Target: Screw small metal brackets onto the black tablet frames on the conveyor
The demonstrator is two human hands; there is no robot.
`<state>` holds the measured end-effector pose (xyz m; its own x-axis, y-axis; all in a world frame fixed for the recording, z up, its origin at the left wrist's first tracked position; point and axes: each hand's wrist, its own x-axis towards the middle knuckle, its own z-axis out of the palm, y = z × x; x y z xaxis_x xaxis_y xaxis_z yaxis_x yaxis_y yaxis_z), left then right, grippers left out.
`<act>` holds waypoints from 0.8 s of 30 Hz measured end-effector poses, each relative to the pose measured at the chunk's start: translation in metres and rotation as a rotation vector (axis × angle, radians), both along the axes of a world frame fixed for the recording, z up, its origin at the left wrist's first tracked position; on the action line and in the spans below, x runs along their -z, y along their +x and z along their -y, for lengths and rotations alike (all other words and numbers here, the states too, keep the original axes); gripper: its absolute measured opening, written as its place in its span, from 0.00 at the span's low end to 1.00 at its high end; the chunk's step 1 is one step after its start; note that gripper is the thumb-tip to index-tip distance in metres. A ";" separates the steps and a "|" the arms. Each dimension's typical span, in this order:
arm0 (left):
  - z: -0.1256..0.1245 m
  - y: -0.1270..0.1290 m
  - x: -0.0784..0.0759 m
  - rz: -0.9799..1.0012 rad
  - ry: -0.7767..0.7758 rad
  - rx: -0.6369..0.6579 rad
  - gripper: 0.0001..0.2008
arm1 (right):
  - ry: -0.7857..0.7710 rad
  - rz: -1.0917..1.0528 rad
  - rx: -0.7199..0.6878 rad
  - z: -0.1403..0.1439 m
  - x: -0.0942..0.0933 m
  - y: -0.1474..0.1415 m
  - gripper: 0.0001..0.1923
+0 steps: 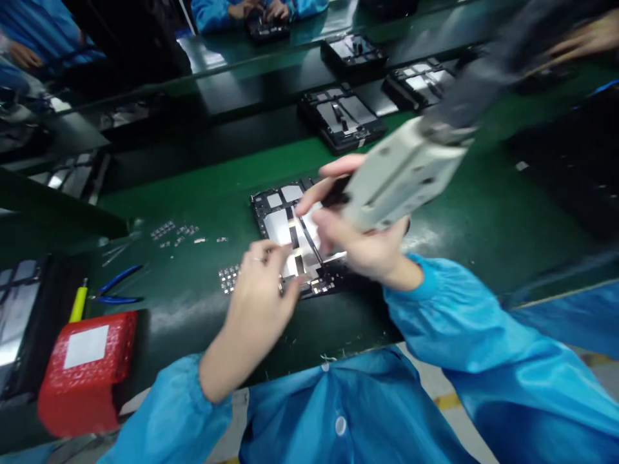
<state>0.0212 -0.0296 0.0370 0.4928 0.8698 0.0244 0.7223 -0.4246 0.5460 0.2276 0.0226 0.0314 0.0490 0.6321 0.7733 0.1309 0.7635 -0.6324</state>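
Panel [290,232]: flat on the bench, mid-width, near the front edge, within reach of both hands.
Left hand [258,287]: fingers curled down on the panel's front-left corner, apparently steadying it.
Right hand [360,241]: closed around a driver [403,174] angled down over the panel.
Screws [176,232]: loose, left of the panel.
Pliers [116,290], red box [84,367]: front-left corner.
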 end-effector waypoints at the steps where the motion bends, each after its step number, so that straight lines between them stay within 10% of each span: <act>1: 0.010 0.011 0.002 -0.055 0.043 0.075 0.26 | 0.024 -0.041 0.031 -0.006 0.003 0.023 0.25; 5: 0.002 0.046 0.017 -0.255 0.158 0.181 0.41 | 0.066 -0.157 0.221 -0.031 0.025 0.102 0.24; 14: -0.219 0.080 0.006 -0.300 0.171 -0.288 0.43 | 0.088 -0.199 0.245 -0.019 0.043 0.116 0.20; 19: -0.236 0.167 0.028 -0.043 0.084 -0.054 0.42 | 0.074 -0.205 0.228 -0.008 0.037 0.109 0.22; 24: -0.234 0.225 0.058 -0.190 0.129 -0.234 0.36 | 0.013 -0.223 0.206 -0.008 0.035 0.115 0.24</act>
